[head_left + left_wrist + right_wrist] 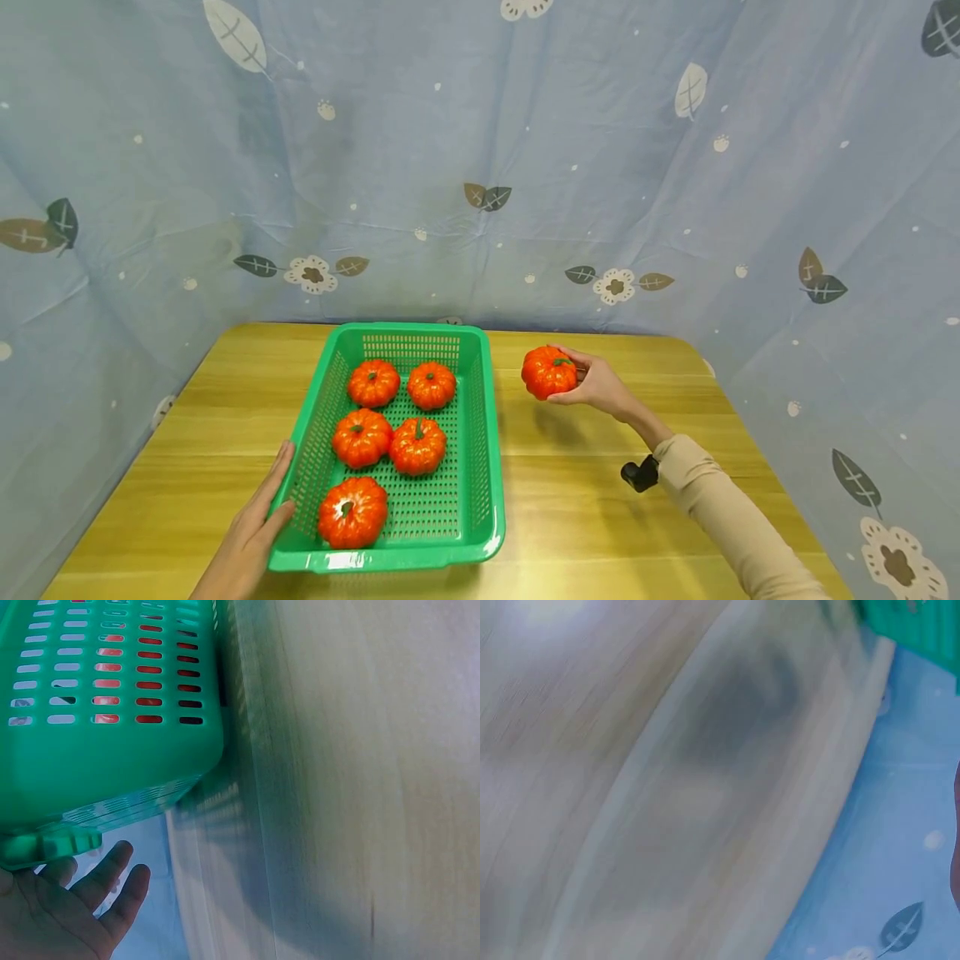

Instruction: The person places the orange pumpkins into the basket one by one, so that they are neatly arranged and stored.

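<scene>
A green slotted basket (482,467) lies on the wooden table (585,517) with several orange toy pumpkins inside. My left hand (258,517) rests flat against the basket's near left wall, fingers straight. In the left wrist view the fingers (112,881) lie below the basket's green wall (112,750), with orange showing through the slots. My right hand (588,379) grips one more orange pumpkin (548,372) above the table, to the right of the basket's far corner. The right wrist view is blurred and shows only table wood (630,787) and a green basket corner (911,626).
A blue cloth with leaf and flower prints (480,167) hangs close behind and beside the table. Bare wood stretches right of the basket. A black wrist camera mount (640,474) sits on my right sleeve.
</scene>
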{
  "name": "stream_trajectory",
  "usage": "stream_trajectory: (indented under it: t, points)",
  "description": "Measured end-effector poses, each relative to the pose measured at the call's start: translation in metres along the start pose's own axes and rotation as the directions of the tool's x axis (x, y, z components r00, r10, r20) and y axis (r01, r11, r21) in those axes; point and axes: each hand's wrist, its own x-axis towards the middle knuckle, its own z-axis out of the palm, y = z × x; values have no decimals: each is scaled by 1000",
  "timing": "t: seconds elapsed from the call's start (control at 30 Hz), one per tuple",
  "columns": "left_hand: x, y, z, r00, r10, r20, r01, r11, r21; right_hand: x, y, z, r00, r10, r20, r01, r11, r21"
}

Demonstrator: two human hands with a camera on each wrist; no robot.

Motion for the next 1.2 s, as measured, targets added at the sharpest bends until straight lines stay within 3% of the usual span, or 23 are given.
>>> stream_trajectory:
  t: [0.23,0.5,0.93,1.07,1.2]
  points:
    - [-1,1,2,997,59,-44,-58,998,41,-2,-30,27,998,-26,65,24,999,36]
    - [0,1,3,993,91,-73,-88,995,50,3,-68,70,976,-93,196,80,994,74]
    - [-2,0,4,995,66,-81,-63,997,43,32,-102,116,889,-202,410,189,979,72]
    - [-3,0,4,994,62,-86,-59,997,41,34,-105,130,870,-191,455,182,981,64]
    - [-3,0,4,994,67,-87,-64,997,38,33,-103,142,846,-149,512,178,984,-8]
